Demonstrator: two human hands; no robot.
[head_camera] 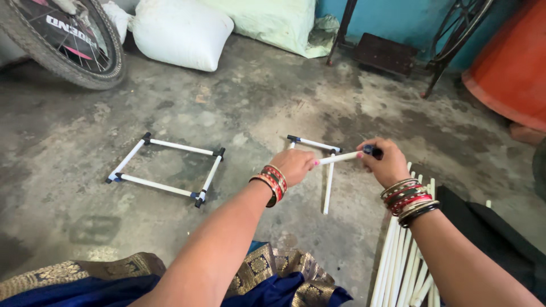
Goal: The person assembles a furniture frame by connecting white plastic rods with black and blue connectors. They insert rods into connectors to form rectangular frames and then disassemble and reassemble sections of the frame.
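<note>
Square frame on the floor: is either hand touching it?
No: the square frame lies apart on the floor, while both hands hold a white rod.

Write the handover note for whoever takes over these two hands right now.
Left hand: grips a white tube near one end.
Right hand: holds a black corner connector at the tube's other end.
On the floor: a finished square frame; behind the hands, a partial frame with two tubes joined.
Spare tubes lie by the right arm.
Done: one frame. Left: the second looks unfinished.

1 finished square frame (165, 169), 1 partial frame (319, 156), 1 bundle of white rods (401, 264), 2 sacks (181, 31), 1 bicycle wheel (68, 40).
</note>
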